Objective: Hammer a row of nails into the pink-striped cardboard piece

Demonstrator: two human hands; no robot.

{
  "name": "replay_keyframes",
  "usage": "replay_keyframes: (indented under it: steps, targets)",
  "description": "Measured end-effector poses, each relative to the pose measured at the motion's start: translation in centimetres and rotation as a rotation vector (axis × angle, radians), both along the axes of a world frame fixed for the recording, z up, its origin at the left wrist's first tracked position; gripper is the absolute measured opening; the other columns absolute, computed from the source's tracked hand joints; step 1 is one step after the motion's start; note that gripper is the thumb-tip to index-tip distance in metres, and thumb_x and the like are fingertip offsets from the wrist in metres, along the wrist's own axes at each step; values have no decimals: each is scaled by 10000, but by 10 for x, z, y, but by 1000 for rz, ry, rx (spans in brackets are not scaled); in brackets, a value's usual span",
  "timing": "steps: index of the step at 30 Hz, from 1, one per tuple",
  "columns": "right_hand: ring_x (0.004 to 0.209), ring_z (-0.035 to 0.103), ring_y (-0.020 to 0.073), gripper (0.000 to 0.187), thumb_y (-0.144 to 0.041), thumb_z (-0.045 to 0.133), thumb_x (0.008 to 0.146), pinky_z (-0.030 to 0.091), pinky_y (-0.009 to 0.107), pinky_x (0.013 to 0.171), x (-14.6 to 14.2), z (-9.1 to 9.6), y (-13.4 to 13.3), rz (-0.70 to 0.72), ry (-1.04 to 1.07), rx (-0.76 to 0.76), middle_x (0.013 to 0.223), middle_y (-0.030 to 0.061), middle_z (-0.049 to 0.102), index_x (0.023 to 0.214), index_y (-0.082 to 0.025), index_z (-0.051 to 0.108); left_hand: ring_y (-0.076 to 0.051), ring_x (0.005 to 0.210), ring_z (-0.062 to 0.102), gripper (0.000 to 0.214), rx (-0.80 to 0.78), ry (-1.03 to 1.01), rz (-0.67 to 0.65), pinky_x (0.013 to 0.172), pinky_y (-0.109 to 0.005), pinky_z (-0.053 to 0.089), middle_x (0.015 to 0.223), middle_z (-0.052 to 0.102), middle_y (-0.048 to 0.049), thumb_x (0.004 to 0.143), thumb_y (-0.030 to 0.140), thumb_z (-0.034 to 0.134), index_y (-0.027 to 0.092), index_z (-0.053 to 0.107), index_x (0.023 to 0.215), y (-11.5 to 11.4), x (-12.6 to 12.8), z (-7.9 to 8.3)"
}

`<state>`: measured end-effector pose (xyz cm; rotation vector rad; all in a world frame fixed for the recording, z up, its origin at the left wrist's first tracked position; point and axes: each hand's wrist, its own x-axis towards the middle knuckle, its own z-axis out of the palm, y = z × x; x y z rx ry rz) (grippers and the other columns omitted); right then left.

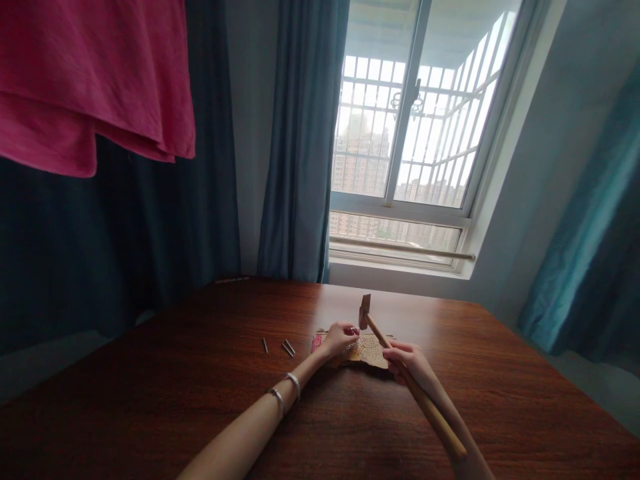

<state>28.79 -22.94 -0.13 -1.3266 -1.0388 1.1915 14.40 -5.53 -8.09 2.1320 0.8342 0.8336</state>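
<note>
My right hand [407, 363] is closed around the long wooden handle of a small hammer [365, 311], whose metal head is raised just above a tan perforated piece [370, 349] lying on the wooden table [200, 400]. My left hand [339, 338] is pinched over the left part of that piece, holding something small I cannot make out beneath the hammer head. A pink edge [316, 343] shows at the piece's left end. Two bracelets [286, 392] sit on my left wrist.
A few thin metal punches or nails [286, 347] lie on the table left of the piece. Beyond the table's far edge are a barred window [410, 133], blue curtains [300, 147] and a pink cloth [95, 80] hanging at upper left.
</note>
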Motion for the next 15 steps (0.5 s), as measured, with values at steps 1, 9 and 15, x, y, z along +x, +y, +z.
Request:
replay_keyframes:
  steps: [1,9,15]
  targets:
    - [344,383,71,298,-335,602,595,255,178,309,0,-1,0,1,11,7,419,-52,452,808,-127,601,-152,701,594,227,2,-3,-1,638,-212,423,737,683,-34,692,276,553,125,688,796,0,0,0]
    - [358,405,80,205,-306,592,588,268,181,302,0,-3,1,10,20,-16,430,-49,453,710,-141,573,-148,689,592,219,1,13,24,623,-205,417,719,681,-24,687,281,563,131,692,781,-2,1,1]
    - [345,385,75,255,-333,599,581,259,186,308,1,-4,2,6,5,-10,413,-54,444,740,-135,589,-148,712,595,200,-39,12,31,640,-198,430,725,681,-16,682,265,564,143,687,781,-3,2,1]
